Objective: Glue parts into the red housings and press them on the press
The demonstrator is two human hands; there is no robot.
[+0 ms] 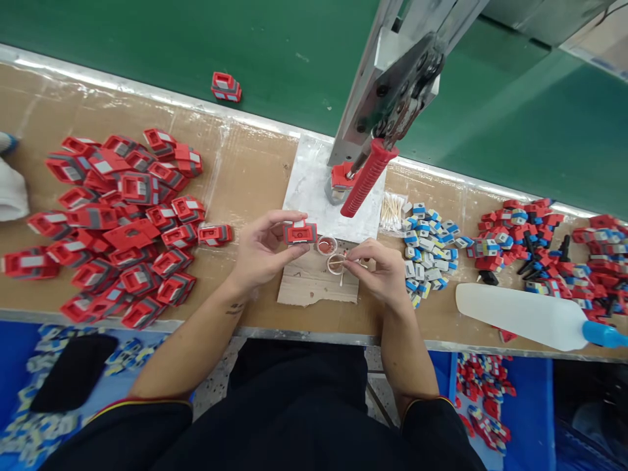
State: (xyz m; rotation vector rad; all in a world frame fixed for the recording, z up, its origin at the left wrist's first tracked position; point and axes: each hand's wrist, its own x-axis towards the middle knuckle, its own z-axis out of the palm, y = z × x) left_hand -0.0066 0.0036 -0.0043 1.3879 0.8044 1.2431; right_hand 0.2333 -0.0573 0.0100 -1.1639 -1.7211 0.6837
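Observation:
Between thumb and fingers my left hand (265, 252) holds up a red and grey plastic toy vehicle part (300, 233). My right hand (377, 267) pinches a cotton swab (338, 262), its tip over a small round cup (335, 264). A second small cup (326, 245) with reddish contents stands just behind the first. Both cups are on a piece of cardboard (307, 280). Another swab (341, 280) lies by the nearer cup. Behind my hands, a red-handled toggle press (370, 176) stands over a red part (342, 174) on a pale base plate (311, 173).
Red and grey parts (132, 229) are heaped at left. On the right are a bag of cotton swabs (392, 210), white-blue pieces (429, 252), red pieces (515, 229) and a lying white bottle (523, 314). One red part (226, 87) sits on the green belt (147, 39).

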